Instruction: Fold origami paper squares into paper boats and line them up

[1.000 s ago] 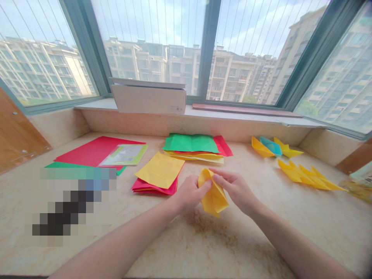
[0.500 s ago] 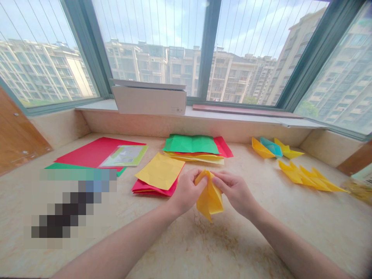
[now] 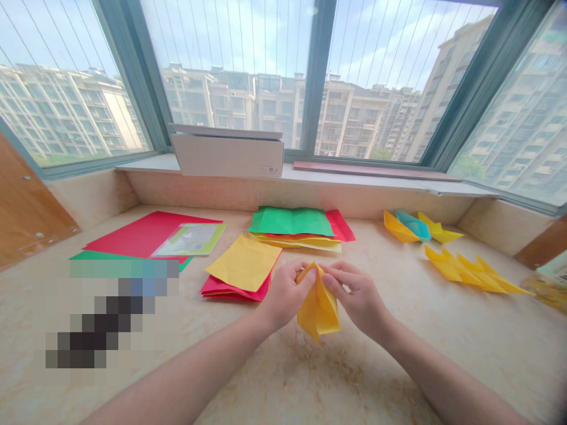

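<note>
Between my two hands is a folded piece of yellow paper (image 3: pixel 319 313), its peak upward and its loose corners hanging toward me. My left hand (image 3: pixel 287 294) pinches its upper left side, thumb on the near face. On the other side my right hand (image 3: pixel 357 295) grips the upper right edge between thumb and fingers. Fingertips behind the paper are hidden. Just left of my left hand lies a stack of yellow and red sheets (image 3: pixel 244 262). Behind the hands are green, red and yellow creased sheets (image 3: pixel 292 221).
Folded paper boats, yellow-orange (image 3: pixel 398 227), blue (image 3: pixel 414 225) and several yellow (image 3: pixel 473 271), stand at the right. Red sheets (image 3: pixel 133 233) and a clear packet (image 3: pixel 195 239) lie at the left, near a blurred-out patch. A white box (image 3: pixel 228 154) sits on the sill.
The yellow paper has turned more upright and shifted slightly left and toward me. My right hand has moved its grip along the upper right edge; both hands keep hold.
</note>
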Demonstrator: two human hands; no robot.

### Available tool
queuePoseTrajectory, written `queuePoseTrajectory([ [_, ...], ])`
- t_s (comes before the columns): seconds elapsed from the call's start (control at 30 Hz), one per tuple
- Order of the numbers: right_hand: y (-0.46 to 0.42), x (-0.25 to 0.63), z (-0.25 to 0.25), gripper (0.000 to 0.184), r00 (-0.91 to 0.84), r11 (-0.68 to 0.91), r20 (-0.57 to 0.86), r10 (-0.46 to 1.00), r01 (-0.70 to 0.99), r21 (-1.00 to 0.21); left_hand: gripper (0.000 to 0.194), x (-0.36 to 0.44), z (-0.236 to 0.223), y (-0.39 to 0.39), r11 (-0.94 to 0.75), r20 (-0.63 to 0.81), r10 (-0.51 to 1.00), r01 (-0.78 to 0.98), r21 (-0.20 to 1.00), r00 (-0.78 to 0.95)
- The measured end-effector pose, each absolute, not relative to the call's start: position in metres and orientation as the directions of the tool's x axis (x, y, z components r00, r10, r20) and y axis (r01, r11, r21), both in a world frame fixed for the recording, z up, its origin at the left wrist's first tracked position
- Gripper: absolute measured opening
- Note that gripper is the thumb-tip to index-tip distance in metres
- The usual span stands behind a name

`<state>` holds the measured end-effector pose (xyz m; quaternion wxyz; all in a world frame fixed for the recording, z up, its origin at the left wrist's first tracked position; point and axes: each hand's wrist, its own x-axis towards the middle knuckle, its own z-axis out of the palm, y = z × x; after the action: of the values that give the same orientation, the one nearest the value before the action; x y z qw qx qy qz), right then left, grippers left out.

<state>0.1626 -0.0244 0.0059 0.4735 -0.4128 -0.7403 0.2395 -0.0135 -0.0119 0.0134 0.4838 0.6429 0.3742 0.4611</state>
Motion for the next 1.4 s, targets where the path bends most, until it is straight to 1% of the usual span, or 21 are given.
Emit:
queuePoseTrajectory([
  [0.13,-0.025,0.163,0.006,0.031,-0.248,0.620,0.578,0.777,0.463,-0.634,0.027,-0.014,0.018,-0.015,-0.344,0.298,0.914,0.135,0.929,0.275],
  [0.27,-0.026,0.162,0.004,0.034,-0.290,0.657,0.606,0.741,0.501,-0.564,0.028,-0.013,0.019,-0.017,-0.384,0.330,0.903,0.170,0.908,0.276],
  [0.4,-0.026,0.161,0.003,0.036,-0.305,0.649,0.588,0.749,0.517,-0.558,0.029,-0.013,0.015,-0.016,-0.372,0.312,0.903,0.172,0.912,0.296],
  [0.53,-0.027,0.161,0.005,0.035,-0.297,0.641,0.582,0.757,0.508,-0.575,0.026,-0.013,0.014,-0.015,-0.360,0.300,0.909,0.179,0.916,0.290],
  [0.67,-0.028,0.161,0.009,0.032,-0.252,0.610,0.566,0.785,0.473,-0.636,0.024,-0.014,0.017,-0.015,-0.395,0.330,0.898,0.202,0.896,0.291],
  [0.8,-0.028,0.162,0.013,0.025,-0.189,0.536,0.506,0.841,0.405,-0.740,0.029,-0.015,0.018,-0.017,-0.409,0.308,0.885,0.266,0.873,0.349],
  [0.93,-0.027,0.163,0.016,0.022,-0.186,0.473,0.435,0.881,0.331,-0.817,0.033,-0.015,0.018,-0.019,-0.428,0.308,0.871,0.283,0.858,0.384],
  [1.1,-0.025,0.164,0.016,0.023,-0.195,0.329,0.298,0.934,0.153,-0.932,0.035,-0.014,0.017,-0.019,-0.444,0.327,0.865,0.277,0.852,0.380],
  [1.23,-0.024,0.163,0.016,0.022,-0.203,0.252,0.237,0.950,0.052,-0.966,0.033,-0.014,0.016,-0.021,-0.467,0.342,0.848,0.267,0.843,0.405],
  [1.4,-0.023,0.161,0.016,0.022,-0.160,0.220,0.210,0.965,0.049,-0.974,0.028,-0.014,0.015,-0.023,-0.488,0.346,0.839,0.301,0.819,0.420],
])
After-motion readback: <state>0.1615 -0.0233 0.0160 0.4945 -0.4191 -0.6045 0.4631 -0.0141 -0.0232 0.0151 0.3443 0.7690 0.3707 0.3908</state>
